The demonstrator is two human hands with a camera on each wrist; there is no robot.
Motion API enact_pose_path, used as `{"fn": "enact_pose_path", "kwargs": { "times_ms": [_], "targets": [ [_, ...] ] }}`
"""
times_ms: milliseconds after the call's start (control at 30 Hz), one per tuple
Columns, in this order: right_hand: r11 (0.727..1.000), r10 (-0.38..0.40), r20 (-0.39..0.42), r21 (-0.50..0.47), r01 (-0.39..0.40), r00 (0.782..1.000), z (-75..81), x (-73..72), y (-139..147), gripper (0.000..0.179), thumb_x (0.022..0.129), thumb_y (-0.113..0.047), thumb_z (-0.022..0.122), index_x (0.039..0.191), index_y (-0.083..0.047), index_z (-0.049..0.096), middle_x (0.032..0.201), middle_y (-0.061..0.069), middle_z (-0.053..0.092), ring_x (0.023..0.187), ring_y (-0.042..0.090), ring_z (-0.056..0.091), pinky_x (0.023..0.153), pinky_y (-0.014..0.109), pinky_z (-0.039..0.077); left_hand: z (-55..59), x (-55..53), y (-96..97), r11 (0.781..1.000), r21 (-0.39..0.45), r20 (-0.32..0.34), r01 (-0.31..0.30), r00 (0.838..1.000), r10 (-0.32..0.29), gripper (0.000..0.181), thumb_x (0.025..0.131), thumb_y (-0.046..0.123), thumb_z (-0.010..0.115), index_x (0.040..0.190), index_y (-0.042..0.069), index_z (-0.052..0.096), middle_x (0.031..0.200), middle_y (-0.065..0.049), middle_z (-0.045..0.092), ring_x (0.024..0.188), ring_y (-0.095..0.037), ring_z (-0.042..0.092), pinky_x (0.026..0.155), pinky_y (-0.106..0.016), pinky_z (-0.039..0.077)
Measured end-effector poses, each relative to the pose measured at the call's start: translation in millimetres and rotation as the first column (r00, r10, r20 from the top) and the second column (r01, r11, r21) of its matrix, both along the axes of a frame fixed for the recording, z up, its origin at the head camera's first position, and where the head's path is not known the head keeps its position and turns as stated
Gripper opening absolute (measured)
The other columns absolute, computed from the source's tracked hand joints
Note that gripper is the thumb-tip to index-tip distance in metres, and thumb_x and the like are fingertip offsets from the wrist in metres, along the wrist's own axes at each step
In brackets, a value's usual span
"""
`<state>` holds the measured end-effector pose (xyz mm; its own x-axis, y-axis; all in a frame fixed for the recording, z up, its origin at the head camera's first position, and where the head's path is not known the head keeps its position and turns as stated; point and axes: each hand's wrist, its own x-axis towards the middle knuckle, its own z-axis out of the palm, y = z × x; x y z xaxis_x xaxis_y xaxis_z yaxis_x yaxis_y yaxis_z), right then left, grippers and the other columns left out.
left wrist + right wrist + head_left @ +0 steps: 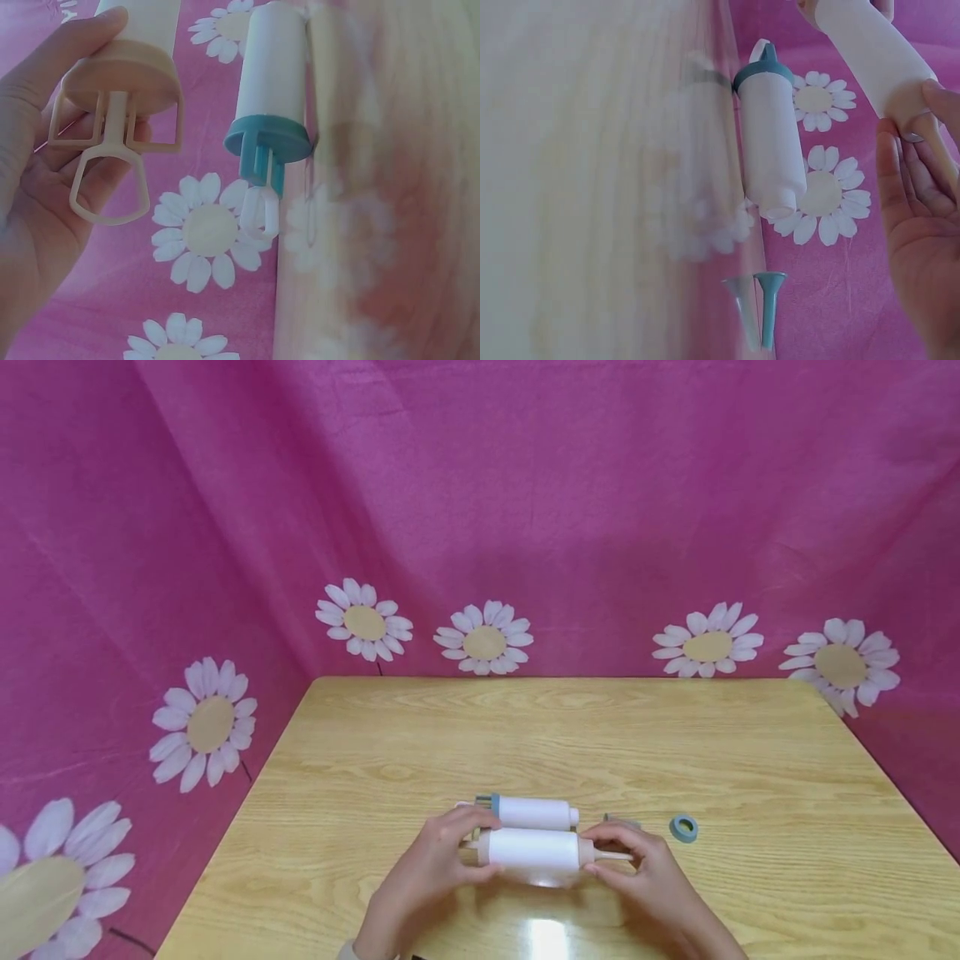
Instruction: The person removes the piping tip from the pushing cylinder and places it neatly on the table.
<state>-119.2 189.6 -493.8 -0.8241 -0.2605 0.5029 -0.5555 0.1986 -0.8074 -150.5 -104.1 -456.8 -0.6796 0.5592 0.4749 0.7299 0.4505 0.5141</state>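
A white-barrelled icing syringe (534, 849) with beige fittings lies level between both hands, above the table's near part. My left hand (431, 860) grips its handle end, thumb and fingers on either side of the beige cap (124, 71); the pale plunger ring (110, 219) sticks out below in the left wrist view. At the other end, my right hand (652, 864) pinches the beige nozzle end, and the slim tip points right. Just behind, a second white syringe (534, 813) with a teal cap (268, 133) lies on the table, touched by neither hand.
A teal nozzle (769, 307) lies on the table past the second syringe's spout, partly hidden by the right hand in the head view. Farther right rests a teal ring (682, 839). Pink curtains (570, 510) with daisies enclose the wooden table (450, 727) behind and at the sides.
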Motion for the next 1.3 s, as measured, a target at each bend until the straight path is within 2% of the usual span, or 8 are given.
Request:
{"fn": "enact_pose_path", "kwargs": {
  "times_ms": [233, 433, 667, 900, 967, 1067, 1133, 1300],
  "targets": [
    [0.999, 0.043, -0.031, -0.012, -0.044, 0.999, -2.7, 4.4, 4, 0.036, 0.077, 0.012, 0.073, 0.109, -0.002, 0.066, 0.11, -0.006, 0.068, 0.101, -0.002, 0.063, 0.085, 0.013, 0.055, -3.7, 1.6, 2.5, 1.0, 0.003, -0.022, 0.019, 1.0, -0.019, 0.043, 0.068, 0.018, 0.089, 0.103, 0.014, 0.065, 0.103, 0.002, 0.072, 0.098, -0.01, 0.067, 0.094, -0.03, 0.056],
    [0.999, 0.045, -0.053, -0.016, -0.046, 0.998, -4.5, 6.1, 6, 0.039, 0.075, 0.015, 0.073, 0.109, -0.002, 0.066, 0.112, -0.004, 0.067, 0.105, -0.002, 0.062, 0.086, 0.014, 0.056, -5.9, 0.5, 4.3, 0.999, -0.002, -0.037, 0.033, 0.999, -0.033, 0.044, 0.066, 0.018, 0.089, 0.102, 0.013, 0.065, 0.102, 0.0, 0.073, 0.095, -0.011, 0.068, 0.083, -0.022, 0.056],
    [1.0, 0.023, -0.086, 0.0, -0.023, 0.996, -2.4, 6.6, 6, 0.042, 0.072, 0.015, 0.076, 0.108, -0.003, 0.066, 0.111, -0.004, 0.068, 0.104, -0.003, 0.062, 0.085, 0.014, 0.056, -5.8, -3.4, 6.2, 0.999, -0.013, -0.049, 0.045, 0.998, -0.046, 0.044, 0.066, 0.019, 0.09, 0.1, 0.013, 0.063, 0.099, 0.001, 0.072, 0.094, -0.01, 0.065, 0.08, -0.025, 0.056],
    [0.999, 0.024, -0.191, 0.047, -0.015, 0.981, -1.1, 4.1, 9, 0.047, 0.066, 0.018, 0.078, 0.107, -0.002, 0.067, 0.102, 0.011, 0.069, 0.105, -0.003, 0.063, 0.084, 0.015, 0.057, -3.6, -3.9, 7.7, 0.999, -0.021, -0.028, 0.047, 0.998, -0.048, 0.044, 0.065, 0.019, 0.089, 0.1, 0.014, 0.063, 0.1, 0.001, 0.072, 0.093, -0.009, 0.064, 0.081, -0.022, 0.054],
    [0.998, 0.024, -0.211, 0.054, -0.013, 0.977, -0.8, 3.4, 10, 0.049, 0.065, 0.018, 0.079, 0.108, -0.003, 0.067, 0.102, 0.011, 0.069, 0.104, -0.004, 0.063, 0.083, 0.015, 0.057, -3.3, -4.3, 8.1, 0.998, -0.015, -0.029, 0.054, 0.998, -0.055, 0.044, 0.065, 0.019, 0.09, 0.1, 0.014, 0.063, 0.1, 0.0, 0.072, 0.092, -0.009, 0.064, 0.08, -0.023, 0.054],
    [0.997, 0.016, -0.282, 0.078, 0.006, 0.959, -0.6, 1.9, 10, 0.052, 0.062, 0.017, 0.081, 0.108, -0.003, 0.067, 0.101, 0.01, 0.069, 0.104, -0.003, 0.063, 0.085, 0.013, 0.056, -4.3, -5.5, 8.5, 0.998, -0.01, -0.03, 0.066, 0.997, -0.066, 0.044, 0.065, 0.018, 0.089, 0.1, 0.013, 0.063, 0.099, -0.001, 0.073, 0.092, -0.01, 0.065, 0.08, -0.025, 0.056],
    [0.994, 0.01, -0.34, 0.105, 0.027, 0.94, -0.8, 0.2, 11, 0.05, 0.063, 0.011, 0.083, 0.109, -0.004, 0.067, 0.101, 0.01, 0.07, 0.104, -0.001, 0.063, 0.086, 0.011, 0.054, -5.2, -6.3, 8.5, 0.998, -0.015, -0.034, 0.066, 0.997, -0.067, 0.043, 0.065, 0.017, 0.089, 0.1, 0.012, 0.064, 0.099, -0.001, 0.073, 0.092, -0.009, 0.065, 0.08, -0.025, 0.057],
    [0.989, 0.009, -0.43, 0.14, 0.057, 0.903, -3.6, -4.2, 12, 0.034, 0.08, -0.015, 0.081, 0.109, -0.004, 0.068, 0.101, 0.011, 0.071, 0.108, 0.003, 0.063, 0.09, 0.009, 0.052, -7.9, -7.3, 8.2, 0.997, -0.01, -0.018, 0.075, 0.997, -0.075, 0.041, 0.066, 0.017, 0.088, 0.099, 0.011, 0.065, 0.098, -0.001, 0.074, 0.092, -0.01, 0.066, 0.078, -0.029, 0.058]
  ]
}}
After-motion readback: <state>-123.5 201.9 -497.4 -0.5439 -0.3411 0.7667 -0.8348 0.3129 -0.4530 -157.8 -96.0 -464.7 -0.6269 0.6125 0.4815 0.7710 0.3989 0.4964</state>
